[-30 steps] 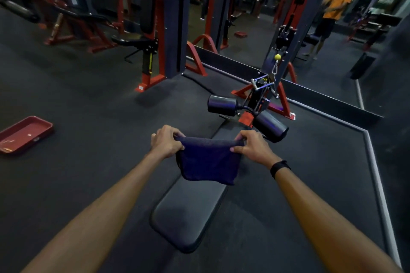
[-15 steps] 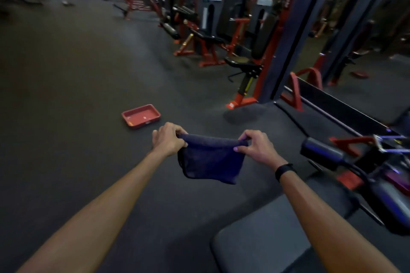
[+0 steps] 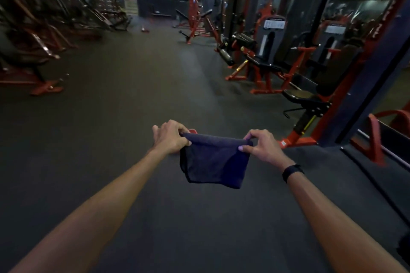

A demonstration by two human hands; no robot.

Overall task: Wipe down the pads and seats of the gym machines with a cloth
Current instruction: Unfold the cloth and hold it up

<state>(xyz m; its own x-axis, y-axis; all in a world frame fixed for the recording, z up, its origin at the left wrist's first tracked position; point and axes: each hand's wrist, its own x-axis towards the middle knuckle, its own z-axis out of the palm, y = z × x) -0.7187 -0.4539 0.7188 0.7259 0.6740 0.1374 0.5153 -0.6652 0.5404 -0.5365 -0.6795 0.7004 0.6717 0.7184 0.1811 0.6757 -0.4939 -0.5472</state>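
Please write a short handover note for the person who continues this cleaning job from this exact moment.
Left hand and right hand each pinch a top corner of the dark blue cloth, which hangs between them over the bare floor.
Nearest seat is ahead on the right, on a red-framed machine; nothing touches it.
Done: cannot tell from this view.
Left: carry the cloth to that seat and wipe it, then its back pad.

The cloth [image 3: 214, 163] is soft, matt, napped fabric; the floor [image 3: 137, 86] looks matt and rubbery; the machine frames [image 3: 269, 86] are painted metal.
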